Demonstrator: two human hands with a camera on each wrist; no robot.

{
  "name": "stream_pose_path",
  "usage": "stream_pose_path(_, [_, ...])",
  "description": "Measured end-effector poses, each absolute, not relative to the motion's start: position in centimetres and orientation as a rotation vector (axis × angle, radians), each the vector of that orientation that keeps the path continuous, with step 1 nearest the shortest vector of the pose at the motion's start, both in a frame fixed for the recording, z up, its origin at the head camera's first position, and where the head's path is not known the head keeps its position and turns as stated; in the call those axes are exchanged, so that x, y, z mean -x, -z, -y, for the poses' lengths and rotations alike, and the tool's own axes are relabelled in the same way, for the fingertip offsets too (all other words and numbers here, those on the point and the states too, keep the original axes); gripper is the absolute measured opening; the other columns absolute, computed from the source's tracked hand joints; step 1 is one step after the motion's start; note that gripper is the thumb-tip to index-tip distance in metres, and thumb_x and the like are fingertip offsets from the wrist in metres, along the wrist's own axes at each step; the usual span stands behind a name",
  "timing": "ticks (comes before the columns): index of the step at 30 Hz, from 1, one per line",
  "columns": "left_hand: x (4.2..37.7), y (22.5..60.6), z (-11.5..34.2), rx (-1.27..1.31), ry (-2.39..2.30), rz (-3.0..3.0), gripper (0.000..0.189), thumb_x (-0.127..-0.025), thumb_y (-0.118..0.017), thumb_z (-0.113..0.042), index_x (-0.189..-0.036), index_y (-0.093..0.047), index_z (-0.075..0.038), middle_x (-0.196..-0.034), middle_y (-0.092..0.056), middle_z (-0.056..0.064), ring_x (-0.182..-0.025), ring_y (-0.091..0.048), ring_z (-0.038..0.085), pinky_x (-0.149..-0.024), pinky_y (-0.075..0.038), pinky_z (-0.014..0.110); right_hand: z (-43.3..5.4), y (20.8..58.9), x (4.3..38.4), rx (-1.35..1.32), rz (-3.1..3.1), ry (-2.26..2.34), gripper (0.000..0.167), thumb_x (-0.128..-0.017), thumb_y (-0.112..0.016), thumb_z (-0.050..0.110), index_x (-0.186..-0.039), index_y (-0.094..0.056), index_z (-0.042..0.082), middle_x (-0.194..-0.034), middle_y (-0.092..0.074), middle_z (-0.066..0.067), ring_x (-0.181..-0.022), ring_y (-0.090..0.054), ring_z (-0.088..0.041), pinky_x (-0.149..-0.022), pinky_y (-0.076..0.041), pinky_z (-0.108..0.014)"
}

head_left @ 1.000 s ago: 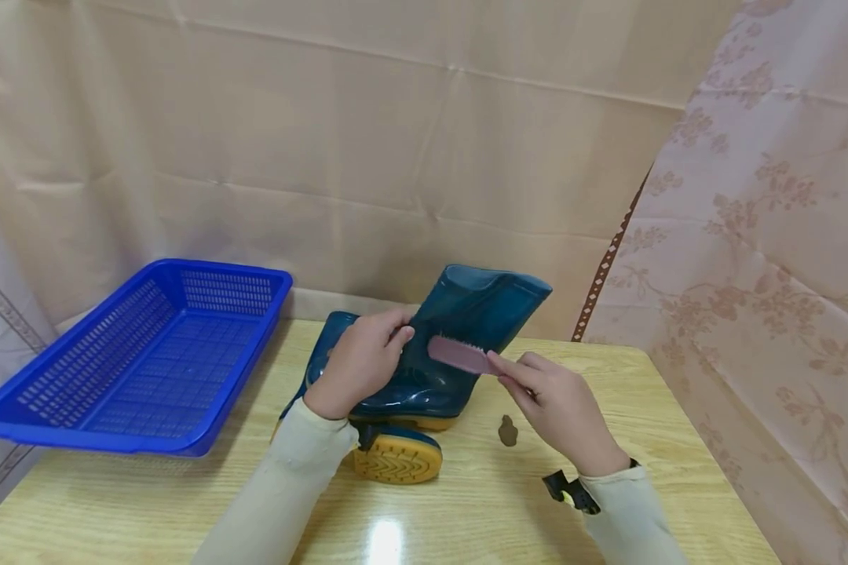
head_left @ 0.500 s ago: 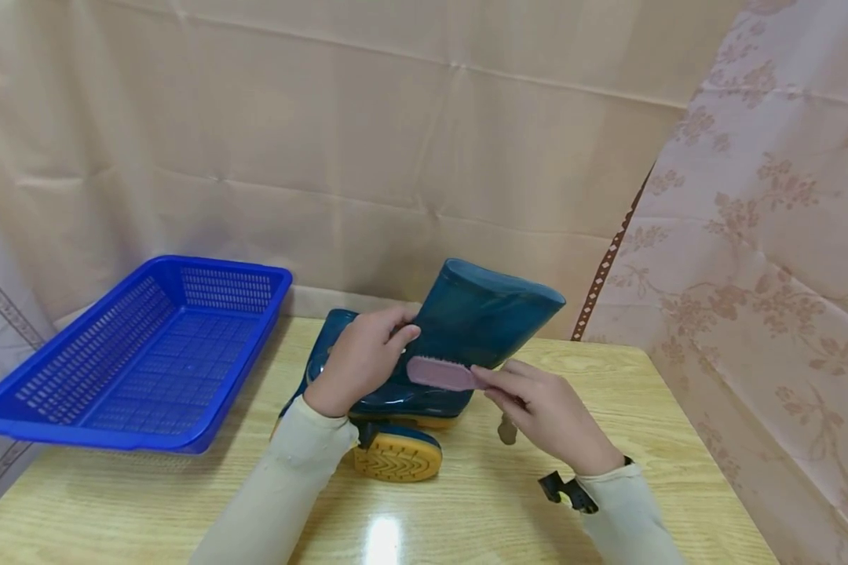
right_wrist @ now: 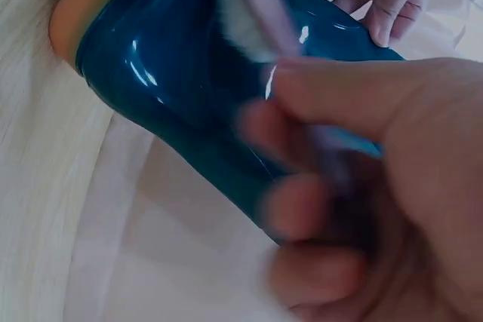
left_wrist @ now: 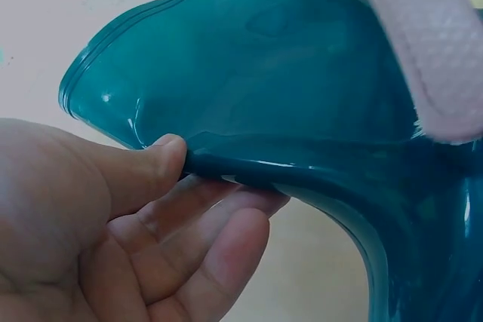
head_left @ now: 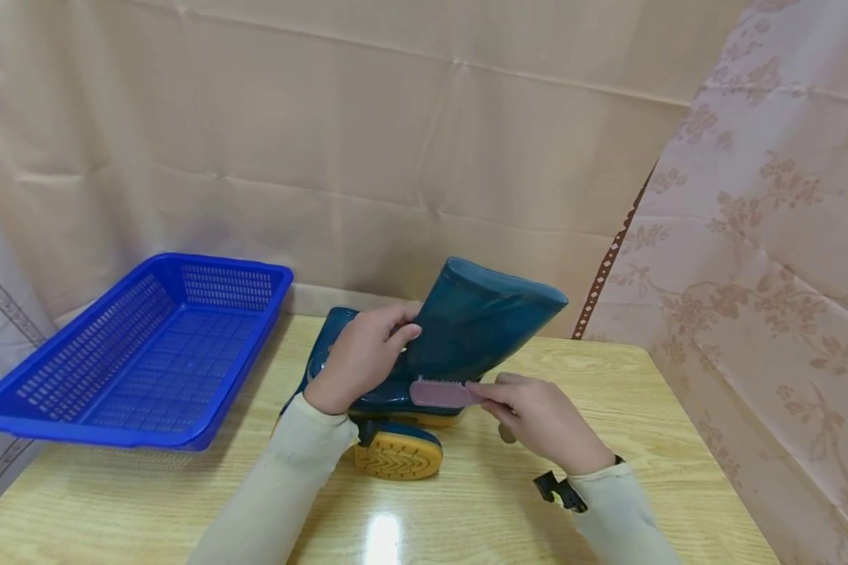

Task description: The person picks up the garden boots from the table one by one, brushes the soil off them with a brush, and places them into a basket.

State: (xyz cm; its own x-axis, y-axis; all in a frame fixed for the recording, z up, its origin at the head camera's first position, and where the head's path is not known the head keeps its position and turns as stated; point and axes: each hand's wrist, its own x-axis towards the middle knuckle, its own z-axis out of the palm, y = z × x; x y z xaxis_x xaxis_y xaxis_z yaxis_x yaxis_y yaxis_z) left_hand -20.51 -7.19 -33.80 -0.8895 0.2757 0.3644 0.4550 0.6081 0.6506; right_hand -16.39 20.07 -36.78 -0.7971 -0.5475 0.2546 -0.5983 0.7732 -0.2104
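Pinching boot (head_left: 469, 326) with left fingers (left_wrist: 234, 250), brush (head_left: 438, 394) with right fingers (right_wrist: 313, 277), boot's inside unclear, basket (head_left: 187, 369) nearby.

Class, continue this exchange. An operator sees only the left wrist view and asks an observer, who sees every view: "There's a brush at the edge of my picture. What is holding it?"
Observer: The person's right hand is holding the brush.
Operator: Thanks. Is there anything to the left of the boot?
Observer: Yes, in the head view a blue basket with slotted sides stands there.
Operator: And nearer the person?
Observer: A yellow sole with a grooved tread shows beside the left sleeve.
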Motion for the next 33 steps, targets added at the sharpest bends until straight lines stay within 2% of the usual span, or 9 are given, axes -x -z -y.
stream_pose_path(3, [20.4,33.7,7.2,0.602,1.164,2.617,0.016,-0.106,-0.061,-0.023,-0.116,-0.071,-0.016,-0.097,-0.071,0.000,-0.081,-0.062,0.017,-0.072,-0.054,0.035,-20.2,36.6,16.4,-0.873,2.890,-0.425,0.030,-0.099,-0.071,0.014,-0.128,-0.075,0.020,-0.097,-0.075,0.010,-0.066,-0.052,0.000,-0.064,-0.048,-0.021])
stream_pose_path(9, [20.3,33.6,7.2,0.599,1.202,2.638,0.028,-0.106,-0.060,-0.024,-0.132,-0.068,-0.017,-0.116,-0.073,0.000,-0.095,-0.068,0.017,-0.087,-0.060,0.043,-21.1,35.5,16.0,-0.866,2.546,-0.504,0.027,-0.097,-0.073,0.012,-0.124,-0.076,0.014,-0.087,-0.072,0.010,-0.058,-0.045,0.001,-0.051,-0.040,-0.020])
stream_pose_path(13, [20.5,33.7,7.2,0.584,1.198,2.631,0.032,-0.107,-0.059,-0.025,-0.137,-0.067,-0.018,-0.123,-0.073,0.000,-0.100,-0.070,0.018,-0.092,-0.059,0.045,-21.7,35.1,15.9,-0.820,2.392,-0.453,0.030,-0.095,-0.074,0.008,-0.125,-0.075,0.010,-0.086,-0.072,0.005,-0.057,-0.041,-0.001,-0.050,-0.036,-0.021])
stream_pose_path(17, [20.7,33.8,7.2,0.570,1.176,2.635,0.033,-0.107,-0.059,-0.025,-0.138,-0.066,-0.018,-0.121,-0.073,0.001,-0.098,-0.069,0.018,-0.090,-0.059,0.045,-21.9,35.3,16.0,-0.739,2.556,-0.382,0.026,-0.096,-0.074,0.011,-0.122,-0.077,0.012,-0.082,-0.071,0.007,-0.054,-0.039,-0.002,-0.049,-0.033,-0.022])
stream_pose_path(25, [20.7,34.1,7.4,0.572,1.145,2.631,0.030,-0.107,-0.059,-0.024,-0.135,-0.067,-0.016,-0.113,-0.074,0.001,-0.089,-0.066,0.016,-0.082,-0.059,0.041,-21.2,35.6,15.9,-0.684,2.992,-0.390,0.023,-0.100,-0.068,0.012,-0.120,-0.078,0.018,-0.099,-0.077,0.007,-0.063,-0.051,-0.003,-0.058,-0.043,-0.024])
stream_pose_path(33, [20.6,34.0,7.5,0.605,1.187,2.636,0.034,-0.107,-0.059,-0.026,-0.140,-0.065,-0.017,-0.127,-0.071,0.001,-0.105,-0.069,0.018,-0.095,-0.058,0.046,-21.3,34.7,15.3,-0.821,2.527,-0.425,0.031,-0.097,-0.073,0.012,-0.127,-0.075,0.015,-0.084,-0.070,0.010,-0.057,-0.042,0.000,-0.050,-0.037,-0.020])
